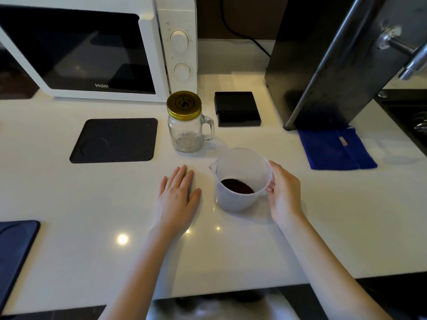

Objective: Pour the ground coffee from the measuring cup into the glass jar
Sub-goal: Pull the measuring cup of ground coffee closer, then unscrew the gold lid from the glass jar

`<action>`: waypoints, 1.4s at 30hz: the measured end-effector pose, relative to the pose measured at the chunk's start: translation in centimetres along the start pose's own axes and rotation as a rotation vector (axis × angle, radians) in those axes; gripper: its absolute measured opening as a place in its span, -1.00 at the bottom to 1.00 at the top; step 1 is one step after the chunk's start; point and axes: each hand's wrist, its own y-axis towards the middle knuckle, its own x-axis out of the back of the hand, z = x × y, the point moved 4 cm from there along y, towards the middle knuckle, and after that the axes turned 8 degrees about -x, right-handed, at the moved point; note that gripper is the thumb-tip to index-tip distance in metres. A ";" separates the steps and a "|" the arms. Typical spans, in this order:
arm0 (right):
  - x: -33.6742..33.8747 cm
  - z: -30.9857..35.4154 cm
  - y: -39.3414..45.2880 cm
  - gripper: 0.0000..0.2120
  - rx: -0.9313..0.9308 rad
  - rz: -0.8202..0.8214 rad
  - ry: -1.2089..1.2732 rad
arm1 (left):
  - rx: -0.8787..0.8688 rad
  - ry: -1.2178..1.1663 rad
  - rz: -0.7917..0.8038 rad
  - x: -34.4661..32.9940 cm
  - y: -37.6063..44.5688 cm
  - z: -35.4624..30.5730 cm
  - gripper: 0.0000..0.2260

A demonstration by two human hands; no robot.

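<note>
right hand (283,192) fingers around upright measuring cup (240,181); left hand (176,197) flat, fingers loosely together, on counter (92,204)

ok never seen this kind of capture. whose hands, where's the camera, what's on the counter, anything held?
No robot here: one wide-angle camera worn on a person's head, looking down at their bare hands. The left hand rests flat and open on the white counter. The right hand grips the handle side of a translucent measuring cup, which has dark ground coffee at its bottom. Behind stands an empty-looking glass jar, its gold lid still on. Also visible: a white microwave, black mat, blue cloth.
</note>
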 end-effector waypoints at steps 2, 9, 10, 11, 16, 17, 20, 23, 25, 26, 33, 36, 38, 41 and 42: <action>0.1 -0.2 -0.7 -0.84 0.024 0.027 0.000 | 0.000 0.002 0.005 0.0 0.0 0.1 -0.54; 0.1 -0.1 -1.0 -0.70 0.093 0.073 -0.054 | 0.003 0.016 0.013 -0.1 0.0 0.0 -0.54; 0.1 0.0 -0.8 -0.60 0.102 0.076 -0.078 | 0.004 0.020 0.015 -0.1 0.0 0.1 -0.54; 0.2 0.1 -0.7 -0.54 0.106 0.072 -0.099 | 0.003 0.023 0.016 -0.1 0.0 0.0 -0.54; 0.6 1.1 0.1 -0.78 0.065 0.127 -0.144 | -0.003 0.018 0.015 -0.1 0.1 0.0 -0.54; 0.6 1.3 0.5 -0.79 0.051 0.153 -0.185 | -0.002 0.014 0.011 0.0 0.1 0.0 -0.54; 0.2 2.2 1.9 -0.70 0.048 0.203 -0.366 | 0.005 0.006 0.006 0.1 0.3 0.0 -0.54; -1.1 3.3 3.6 -0.76 0.083 0.232 -0.472 | 0.007 0.015 0.011 0.0 0.5 0.1 -0.55; -2.4 4.0 4.7 -0.75 0.127 0.265 -0.562 | 0.011 0.028 0.013 0.0 0.6 0.2 -0.55; -3.1 4.2 5.1 -0.75 0.147 0.290 -0.603 | 0.010 0.033 0.010 0.1 0.5 0.2 -0.55; -9.7 5.6 7.3 -0.80 0.255 0.502 -0.753 | 0.153 -0.248 -0.148 2.0 2.0 1.0 -0.59; -11.7 5.5 7.7 -0.66 0.249 0.567 -0.759 | 0.236 -0.401 -0.198 2.9 4.1 2.0 -0.44; -12.5 5.3 8.0 -0.63 0.286 0.589 -0.817 | 0.264 -0.478 -0.187 3.2 5.8 2.7 -0.34; -13.2 5.3 8.6 -0.69 0.352 0.591 -0.851 | 0.238 -0.532 -0.186 3.4 7.8 3.5 -0.29; -13.3 5.4 8.8 -0.71 0.371 0.591 -0.854 | 0.217 -0.547 -0.197 3.5 8.3 3.6 -0.31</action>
